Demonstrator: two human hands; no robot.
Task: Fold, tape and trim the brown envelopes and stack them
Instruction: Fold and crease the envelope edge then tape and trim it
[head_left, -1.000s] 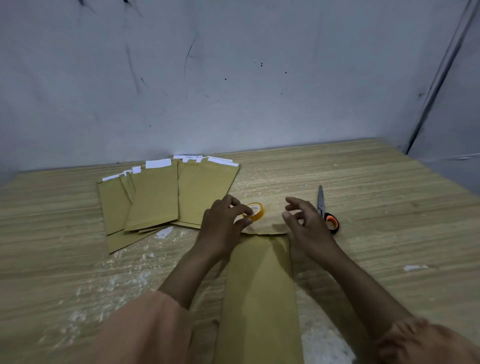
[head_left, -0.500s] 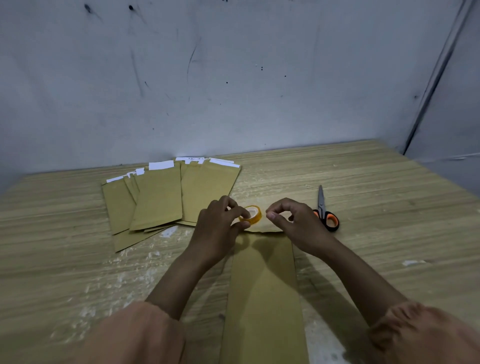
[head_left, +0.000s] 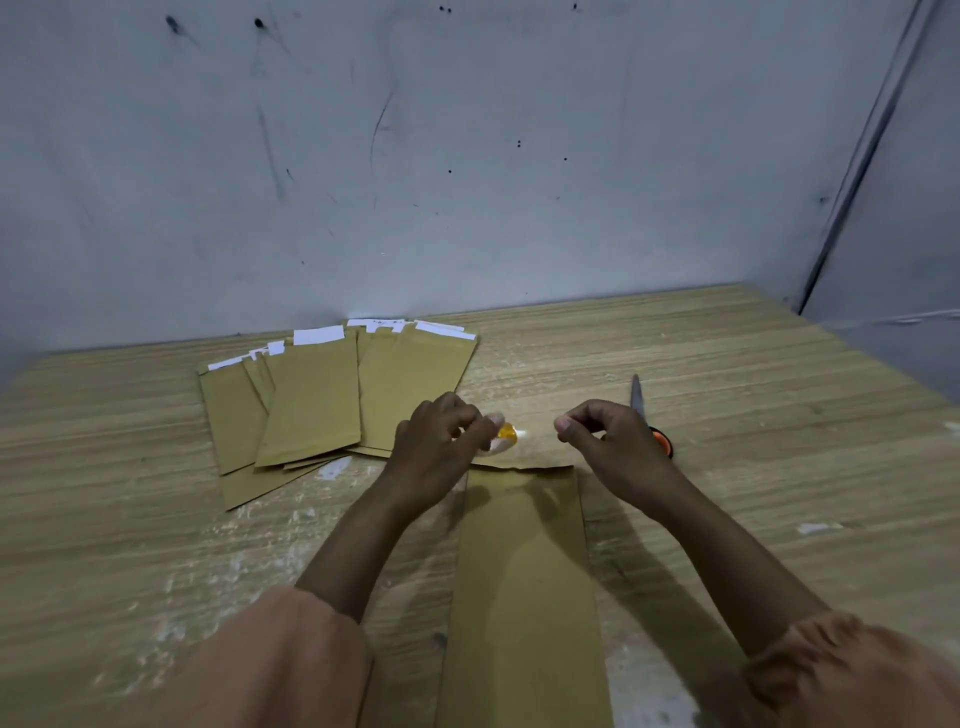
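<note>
A long brown envelope (head_left: 524, 582) lies lengthwise in front of me, its far end folded over. Above that fold my left hand (head_left: 439, 441) grips a small roll of clear tape with an orange core (head_left: 505, 436). My right hand (head_left: 608, 441) is a short way to the right, thumb and forefinger pinched on the tape's free end, which is too thin to see clearly. A spread pile of several brown envelopes (head_left: 322, 395) with white strips at their far ends lies at the back left.
Scissors with orange and black handles (head_left: 660, 439) lie just behind my right hand, blade pointing away. White paper scraps (head_left: 332, 467) and flecks dot the wooden table (head_left: 753, 415). A grey wall stands close behind.
My right hand came to the roll, pinched the tape end and has pulled away to the right. My left hand has kept hold of the roll.
</note>
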